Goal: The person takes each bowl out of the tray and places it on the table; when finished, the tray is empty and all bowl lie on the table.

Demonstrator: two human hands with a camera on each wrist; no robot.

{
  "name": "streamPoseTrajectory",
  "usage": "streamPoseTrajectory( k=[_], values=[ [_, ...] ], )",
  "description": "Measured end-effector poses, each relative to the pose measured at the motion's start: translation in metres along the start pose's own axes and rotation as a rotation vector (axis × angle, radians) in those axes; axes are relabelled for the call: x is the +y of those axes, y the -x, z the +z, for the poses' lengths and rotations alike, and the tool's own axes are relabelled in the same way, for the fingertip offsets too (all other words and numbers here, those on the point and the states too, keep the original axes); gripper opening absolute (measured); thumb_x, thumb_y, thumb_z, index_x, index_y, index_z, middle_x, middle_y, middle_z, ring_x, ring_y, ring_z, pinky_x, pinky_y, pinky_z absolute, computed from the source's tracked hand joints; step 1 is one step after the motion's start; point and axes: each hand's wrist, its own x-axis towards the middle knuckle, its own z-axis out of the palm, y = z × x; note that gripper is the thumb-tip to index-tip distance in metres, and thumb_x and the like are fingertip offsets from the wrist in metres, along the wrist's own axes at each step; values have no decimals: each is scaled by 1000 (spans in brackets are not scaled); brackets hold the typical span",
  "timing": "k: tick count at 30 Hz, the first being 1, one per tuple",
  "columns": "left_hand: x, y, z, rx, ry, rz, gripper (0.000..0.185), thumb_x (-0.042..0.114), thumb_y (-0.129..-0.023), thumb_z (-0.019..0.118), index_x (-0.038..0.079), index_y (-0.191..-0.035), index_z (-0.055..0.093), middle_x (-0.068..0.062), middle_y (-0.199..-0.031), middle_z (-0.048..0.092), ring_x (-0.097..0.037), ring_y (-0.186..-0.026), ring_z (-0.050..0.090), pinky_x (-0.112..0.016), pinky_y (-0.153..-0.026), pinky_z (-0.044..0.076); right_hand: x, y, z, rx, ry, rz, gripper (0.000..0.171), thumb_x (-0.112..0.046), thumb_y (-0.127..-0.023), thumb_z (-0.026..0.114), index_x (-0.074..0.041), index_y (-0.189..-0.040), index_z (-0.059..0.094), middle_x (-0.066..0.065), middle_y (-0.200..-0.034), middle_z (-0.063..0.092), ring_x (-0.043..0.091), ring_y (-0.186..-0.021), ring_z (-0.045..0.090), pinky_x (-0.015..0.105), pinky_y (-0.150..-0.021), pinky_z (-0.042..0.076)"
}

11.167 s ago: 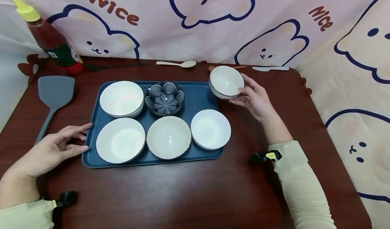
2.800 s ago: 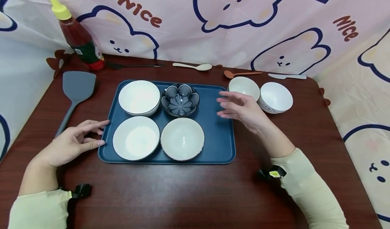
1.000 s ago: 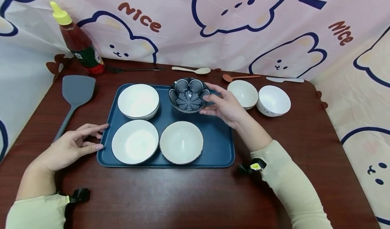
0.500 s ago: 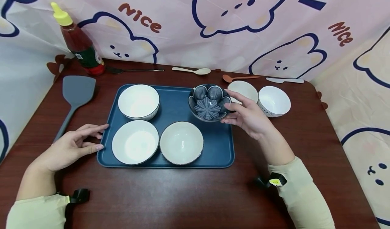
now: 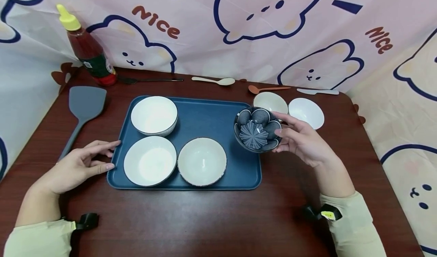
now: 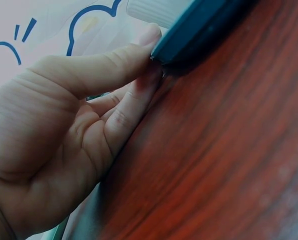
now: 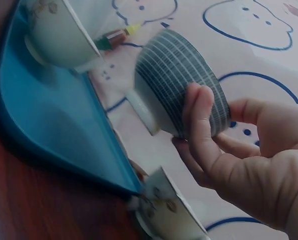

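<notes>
Dark bowl: held in the air over the right edge of the tray, clear of its surface, with the pale foot in plain sight in the right wrist view; pinched by the right hand, with thumb at the rim and fingers against the lined outer wall; lifted from the back row about a second ago and carried rightward since; now partly past the tray's edge, and not yet set down.

Touching the tray's left edge with the left hand, with thumb and index finger spread apart along it; seemingly there to steady the tray, though impossible to tell how firmly pressed.

Left standing upright on the tray: back white bowl, front white bowl and cream bowl; bared by the lift, the stretch to the right of the back white bowl.

Moved to the table since the earliest view: small cream bowl, partly hidden behind the dark bowl in the head view, and small white bowl just beside it; hard to tell whether touching.

Judging by these shifts, seemingly in mid-transfer off the tray, with the lift done; calling for care around the small cream bowl, given how near in the head view.
</notes>
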Motion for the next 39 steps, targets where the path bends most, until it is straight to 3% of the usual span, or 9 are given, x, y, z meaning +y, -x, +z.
streamPoseTrajectory(
  k=[9,16,22,31,39],
  values=[
    [0,1,-1,-5,7,5,58,1,-91,70,7,-145,52,9,-117,55,3,-102,51,-8,-75,46,5,16,-38,-118,31,-6,48,1,-104,42,-14,-150,41,3,-108,60,13,-80,70,31,-72,60],
    [-1,1,2,-11,31,15,58,-2,-90,70,5,-145,51,9,-117,55,2,-103,52,-7,-77,47,10,17,-60,-240,114,32,58,5,-103,43,-14,-156,32,0,-150,36,16,-84,68,37,-76,60],
    [-1,0,1,-11,21,15,59,-2,-90,70,6,-145,51,8,-118,55,2,-103,52,-7,-77,46,16,17,-76,-325,114,19,63,11,-101,40,-11,-158,24,5,-148,40,18,-98,69,41,-77,58],
    [-5,2,-1,-6,13,6,60,-4,-89,70,5,-145,51,8,-118,55,3,-103,51,-6,-77,46,27,14,-84,-317,192,66,64,8,-100,44,-14,-158,27,17,-139,43,22,-96,71,45,-76,59],
    [-3,-1,1,-8,19,14,60,-5,-88,70,4,-145,51,8,-118,55,3,-103,52,-7,-75,48,30,11,-86,-314,187,51,65,8,-100,45,-14,-158,26,15,-135,45,21,-94,71,43,-78,59]
  ],
)
